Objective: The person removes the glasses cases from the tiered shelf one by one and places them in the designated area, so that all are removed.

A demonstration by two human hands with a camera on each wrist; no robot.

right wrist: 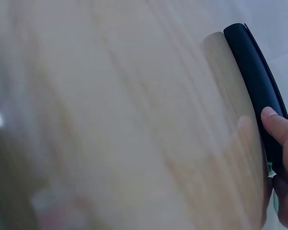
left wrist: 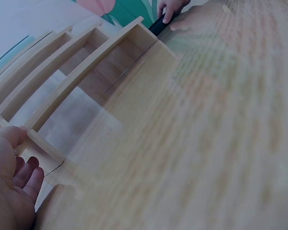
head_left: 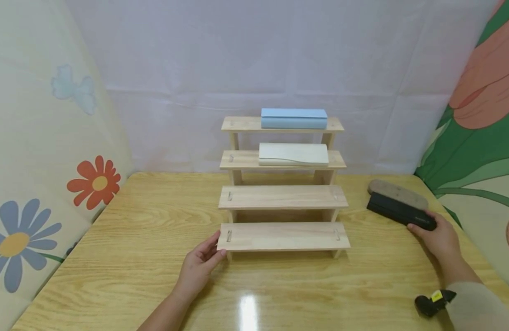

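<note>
A wooden four-step rack point(head_left: 282, 197) stands at mid-table. Its top step carries a light blue case point(head_left: 293, 118), and a cream case point(head_left: 293, 154) lies on the step below. The two lower steps are bare. My left hand point(head_left: 208, 250) rests against the left corner of the lowest step, its thumb on the corner and its fingers relaxed; the left wrist view shows the left hand point(left wrist: 17, 163) loosely spread beside the rack point(left wrist: 81, 72). On the right, my right hand point(head_left: 424, 227) grips the near end of a black case point(head_left: 397, 210) lying on the table; the thumb presses on the black case point(right wrist: 252, 62).
A tan case point(head_left: 397, 193) lies just behind the black one. The wooden table point(head_left: 113, 257) is hemmed by flowered cloth walls on the left and right and a white sheet at the back. A black wrist camera point(head_left: 432, 303) sits on my right forearm.
</note>
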